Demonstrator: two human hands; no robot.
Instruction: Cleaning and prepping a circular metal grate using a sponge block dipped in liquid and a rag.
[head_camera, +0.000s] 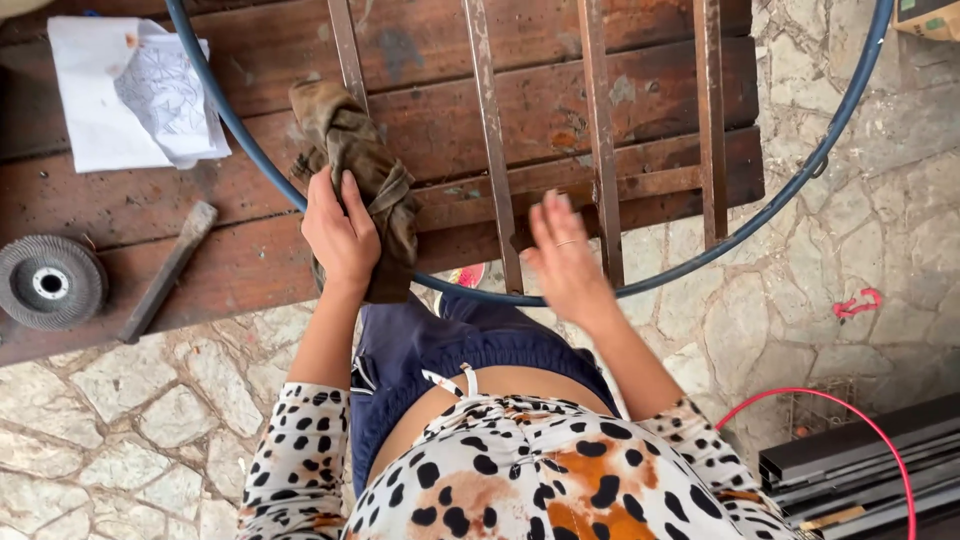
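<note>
I look down on a floor of irregular pale stone slabs (850, 200) with darker joints, lit by flat, even daylight that casts no hard shadows. A worn table of dark brown wooden planks (240, 265) fills the upper left, its surface scuffed and stained. At the lower right lies a stack of dark metal profiles (850, 470), with a red cable (880, 430) looping over them.

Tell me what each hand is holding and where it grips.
The left hand grips a dirty brown rag at its lower bunched end. The right hand, blurred, holds nothing.
</note>
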